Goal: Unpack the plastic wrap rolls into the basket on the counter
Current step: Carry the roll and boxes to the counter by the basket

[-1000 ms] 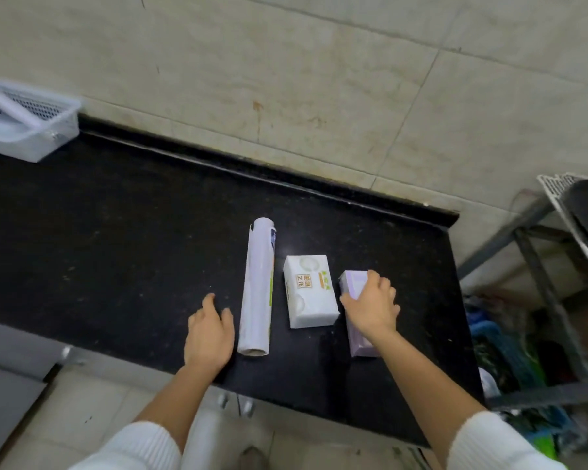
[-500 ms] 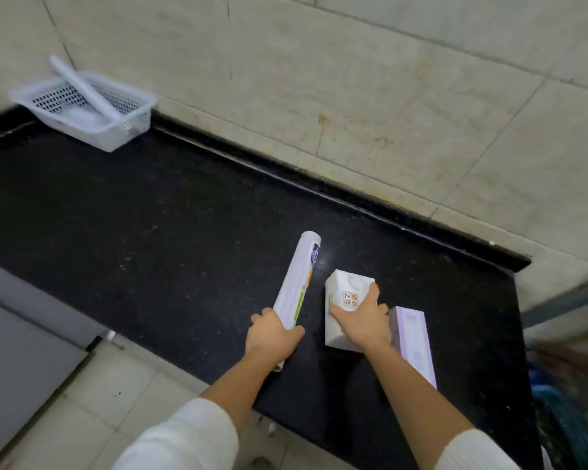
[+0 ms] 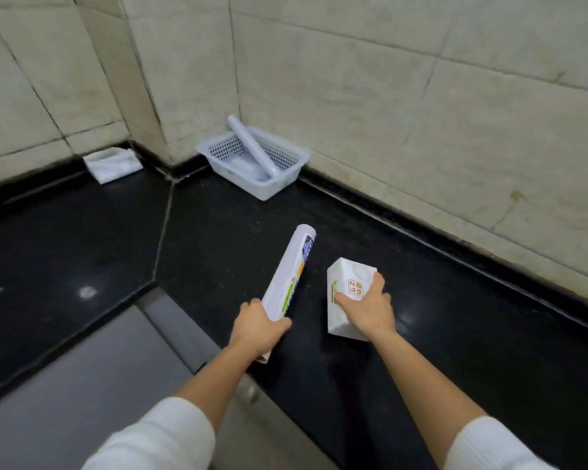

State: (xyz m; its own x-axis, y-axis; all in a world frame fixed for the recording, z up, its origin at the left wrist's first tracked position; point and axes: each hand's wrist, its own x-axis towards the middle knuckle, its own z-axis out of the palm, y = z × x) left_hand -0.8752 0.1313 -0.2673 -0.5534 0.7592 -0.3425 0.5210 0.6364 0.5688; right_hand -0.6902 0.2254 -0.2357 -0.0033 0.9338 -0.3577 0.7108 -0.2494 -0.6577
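Near front edge of black stone counter [image 3: 218,232]: left hand [image 3: 257,329] clenched round lower end of long white wrapped plastic wrap roll [image 3: 291,271], far end angled toward back wall. Right hand [image 3: 365,308] grasping white rectangular packet [image 3: 348,296], tilted up off counter. White perforated plastic basket [image 3: 287,183] in back corner, well apart, pale roll [image 3: 252,147] already leaning inside. Step, by my reading: carrying. Next calls for long reach to corner, lowering roll into basket.

Glossy black stone counter [image 3: 218,232], perforated plastic basket [image 3: 286,184], matt wall tiles [image 3: 387,96].
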